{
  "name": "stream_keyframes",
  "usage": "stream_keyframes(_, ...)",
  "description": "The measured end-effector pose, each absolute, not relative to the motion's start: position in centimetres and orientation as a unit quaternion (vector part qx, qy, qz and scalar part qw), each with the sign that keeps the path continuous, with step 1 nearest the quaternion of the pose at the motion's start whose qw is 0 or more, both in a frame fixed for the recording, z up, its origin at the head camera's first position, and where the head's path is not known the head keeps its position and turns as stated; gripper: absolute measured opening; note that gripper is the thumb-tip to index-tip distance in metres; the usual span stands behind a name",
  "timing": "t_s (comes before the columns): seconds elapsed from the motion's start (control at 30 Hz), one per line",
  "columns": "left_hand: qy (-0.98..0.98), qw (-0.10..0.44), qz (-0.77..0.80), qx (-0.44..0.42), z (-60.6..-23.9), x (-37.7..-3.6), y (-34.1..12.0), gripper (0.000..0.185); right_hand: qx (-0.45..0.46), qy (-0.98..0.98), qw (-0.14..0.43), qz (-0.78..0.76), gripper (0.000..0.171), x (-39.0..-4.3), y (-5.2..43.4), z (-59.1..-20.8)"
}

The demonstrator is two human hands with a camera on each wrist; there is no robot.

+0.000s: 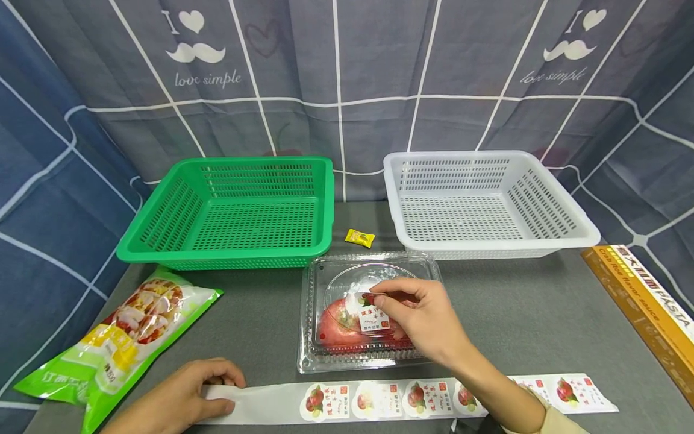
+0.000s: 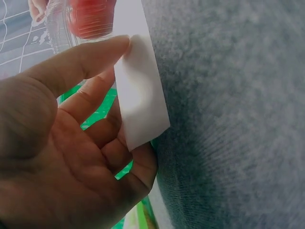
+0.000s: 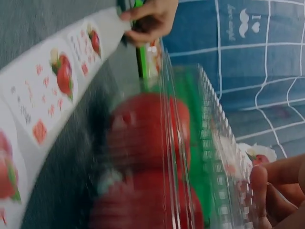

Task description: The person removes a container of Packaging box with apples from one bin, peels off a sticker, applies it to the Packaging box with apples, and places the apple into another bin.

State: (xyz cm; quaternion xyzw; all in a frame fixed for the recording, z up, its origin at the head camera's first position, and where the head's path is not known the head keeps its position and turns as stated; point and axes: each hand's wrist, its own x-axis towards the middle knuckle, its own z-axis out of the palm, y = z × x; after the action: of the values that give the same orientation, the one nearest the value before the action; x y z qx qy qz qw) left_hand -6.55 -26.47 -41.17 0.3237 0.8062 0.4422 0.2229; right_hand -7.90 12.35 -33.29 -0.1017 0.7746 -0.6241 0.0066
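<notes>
A clear plastic clamshell box, its lid down, holds red round fruit. Over the lid my right hand pinches a white apple-picture sticker by its upper edge. Whether the sticker touches the lid I cannot tell. Along the front of the table runs a white strip of stickers printed with the same picture. My left hand pinches the strip's bare left end, thumb on one face and fingers behind in the left wrist view. The right forearm hides part of the strip.
Behind the box stand a green basket on the left and a white basket on the right. A small yellow packet lies between them. A green food bag is at left, a pasta box at right.
</notes>
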Motion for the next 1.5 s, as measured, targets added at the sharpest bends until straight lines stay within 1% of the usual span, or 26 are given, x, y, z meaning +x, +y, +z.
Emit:
stream_keyframes(0.13, 0.814, 0.201, 0.43, 0.335, -41.4, -6.5, -26.4, 0.019, -0.123, 0.814, -0.019, -0.567, 0.013, -8.4, 13.1, -33.4)
stream_keyframes(0.27, 0.824, 0.189, 0.422, 0.328, -41.4, -6.5, -26.3, 0.019, -0.135, 0.861, -0.042, -0.489, 0.016, -8.8, 13.5, -33.5)
stream_keyframes(0.33, 0.834, 0.169, 0.41, 0.329, -41.4, -6.4, -26.2, 0.019, -0.142, 0.879, -0.056, -0.452, 0.017, -8.9, 13.5, -33.7)
stream_keyframes(0.47, 0.876, 0.154, 0.347, 0.298, -41.0, -6.3, -25.9, 0.017, -0.163, 0.901, -0.094, -0.391, 0.018, -9.1, 13.5, -34.1)
stream_keyframes(0.6, 0.914, 0.148, 0.273, 0.261, -40.4, -6.1, -25.2, 0.023, -0.182, 0.904, -0.124, -0.367, 0.018, -9.4, 13.5, -34.5)
stream_keyframes(0.67, 0.926, 0.127, 0.25, 0.252, -39.8, -6.0, -24.5, 0.025, -0.187, 0.904, -0.13, -0.363, 0.018, -9.5, 13.5, -34.6)
stream_keyframes(0.73, 0.933, 0.086, 0.244, 0.249, -39.2, -5.7, -23.4, 0.026, -0.189, 0.906, -0.134, -0.355, 0.018, -9.5, 13.5, -34.7)
stream_keyframes(0.8, 0.93, 0.042, 0.273, 0.244, -38.5, -5.5, -22.1, 0.027, -0.188, 0.907, -0.136, -0.35, 0.018, -9.5, 13.5, -34.8)
stream_keyframes(0.83, 0.925, 0.03, 0.299, 0.233, -38.1, -5.4, -21.3, 0.029, -0.188, 0.908, -0.137, -0.348, 0.018, -9.6, 13.5, -34.8)
stream_keyframes(0.9, 0.909, 0.022, 0.362, 0.204, -37.3, -5.4, -19.6, 0.035, -0.186, 0.91, -0.136, -0.345, 0.019, -9.5, 13.5, -34.8)
stream_keyframes(0.93, 0.898, 0.023, 0.396, 0.193, -36.9, -5.5, -18.8, 0.04, -0.185, 0.911, -0.135, -0.344, 0.019, -9.5, 13.5, -34.9)
stream_keyframes(1.03, 0.863, 0.054, 0.479, 0.148, -36.2, -6.0, -16.7, 0.053, -0.184, 0.911, -0.133, -0.343, 0.021, -9.5, 13.5, -34.9)
stream_keyframes(1.13, 0.839, 0.063, 0.518, 0.154, -36.5, -6.9, -15.5, 0.061, -0.183, 0.911, -0.132, -0.345, 0.021, -9.6, 13.6, -35.0)
stream_keyframes(1.33, 0.786, 0.082, 0.588, 0.169, -38.0, -8.4, -14.1, 0.066, -0.181, 0.91, -0.129, -0.351, 0.021, -9.6, 13.6, -35.2)
stream_keyframes(1.5, 0.749, 0.106, 0.634, 0.162, -38.7, -8.8, -13.7, 0.07, -0.19, 0.91, -0.13, -0.344, 0.027, -9.6, 13.8, -35.4)
